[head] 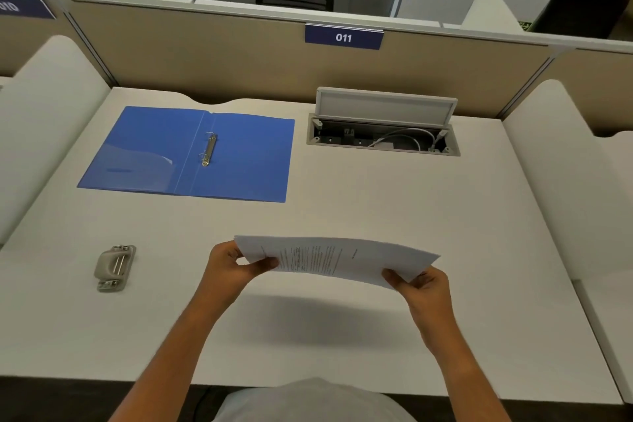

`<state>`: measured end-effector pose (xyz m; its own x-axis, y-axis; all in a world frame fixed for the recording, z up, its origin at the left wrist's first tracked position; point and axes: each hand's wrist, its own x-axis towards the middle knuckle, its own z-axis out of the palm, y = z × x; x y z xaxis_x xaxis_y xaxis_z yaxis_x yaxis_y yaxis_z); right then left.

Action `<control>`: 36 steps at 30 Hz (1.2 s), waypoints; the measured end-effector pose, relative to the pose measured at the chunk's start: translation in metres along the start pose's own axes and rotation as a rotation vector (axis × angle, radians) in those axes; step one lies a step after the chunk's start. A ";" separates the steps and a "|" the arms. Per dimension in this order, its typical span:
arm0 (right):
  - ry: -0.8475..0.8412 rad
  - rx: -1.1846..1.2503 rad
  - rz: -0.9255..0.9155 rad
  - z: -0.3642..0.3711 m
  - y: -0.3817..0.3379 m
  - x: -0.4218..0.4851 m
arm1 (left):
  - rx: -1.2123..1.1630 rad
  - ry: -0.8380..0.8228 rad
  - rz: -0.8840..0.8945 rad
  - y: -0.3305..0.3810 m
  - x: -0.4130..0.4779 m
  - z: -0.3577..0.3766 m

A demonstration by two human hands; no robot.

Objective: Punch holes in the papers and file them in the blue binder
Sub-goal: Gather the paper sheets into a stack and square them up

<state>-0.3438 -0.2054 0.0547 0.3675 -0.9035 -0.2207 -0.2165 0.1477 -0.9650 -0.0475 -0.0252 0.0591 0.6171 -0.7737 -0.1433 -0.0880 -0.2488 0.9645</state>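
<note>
Hole punch (pixel 114 267) on desk (pixel 376 195), well left of papers (pixel 337 260). Blue binder (pixel 191 154) open flat, beyond papers, left. Left hand (pixel 236 267), right hand (pixel 423 284): fingers pinch papers' ends, stack held above desk.

Printed papers (pixel 337 259) held above the desk, near centre. Blue binder (pixel 191 152) lies open flat, far left. Grey hole punch (pixel 114 267) sits near left.
</note>
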 end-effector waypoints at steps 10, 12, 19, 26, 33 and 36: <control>-0.137 -0.130 0.024 -0.002 0.033 -0.006 | 0.045 -0.160 -0.116 -0.039 -0.006 0.007; -0.124 -0.144 0.029 -0.002 0.030 -0.004 | 0.091 -0.144 -0.099 -0.038 -0.004 0.009; -0.048 -0.105 -0.021 -0.007 0.001 -0.001 | 0.051 -0.026 -0.086 -0.013 0.000 0.003; -0.241 -0.565 -0.461 0.013 -0.061 -0.002 | 0.173 -0.001 0.117 0.031 -0.004 -0.017; -0.413 -0.600 -0.544 0.074 -0.067 0.004 | 0.635 0.019 0.497 0.059 -0.010 -0.033; -0.333 -0.501 -0.483 0.087 -0.062 0.002 | 0.519 0.146 0.408 0.046 -0.012 -0.057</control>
<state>-0.2509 -0.1814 0.1020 0.7608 -0.6411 0.1014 -0.3176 -0.5040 -0.8032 -0.0148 0.0058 0.1181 0.5510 -0.7874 0.2764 -0.6779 -0.2292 0.6985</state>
